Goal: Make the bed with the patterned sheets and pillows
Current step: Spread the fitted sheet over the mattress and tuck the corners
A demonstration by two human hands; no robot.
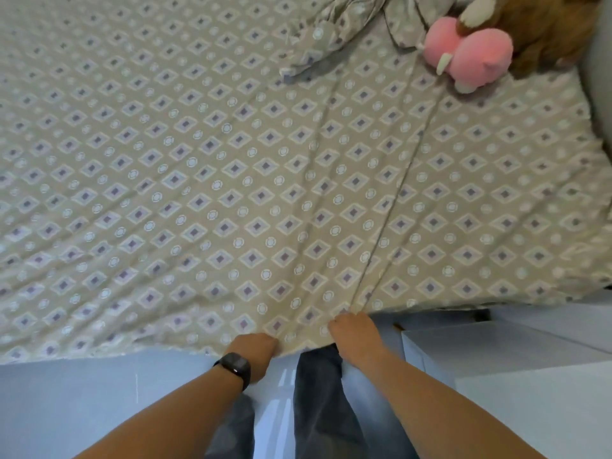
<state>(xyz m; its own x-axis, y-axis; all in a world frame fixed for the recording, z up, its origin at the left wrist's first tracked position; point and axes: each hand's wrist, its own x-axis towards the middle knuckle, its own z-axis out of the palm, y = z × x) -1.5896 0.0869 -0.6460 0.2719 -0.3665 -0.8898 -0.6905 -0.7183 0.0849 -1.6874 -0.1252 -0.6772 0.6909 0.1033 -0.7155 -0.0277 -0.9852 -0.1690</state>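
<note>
Sheet [231, 167] matt woven cloth, creased; pink toy [470, 54] plush; floor [99, 385] glossy.

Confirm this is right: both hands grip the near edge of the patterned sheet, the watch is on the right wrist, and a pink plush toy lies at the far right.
Not quite: the head view shows the watch on the left wrist. The rest holds: the left hand and right hand grip the patterned sheet at its near edge, and the pink plush toy lies at the far right.
</note>
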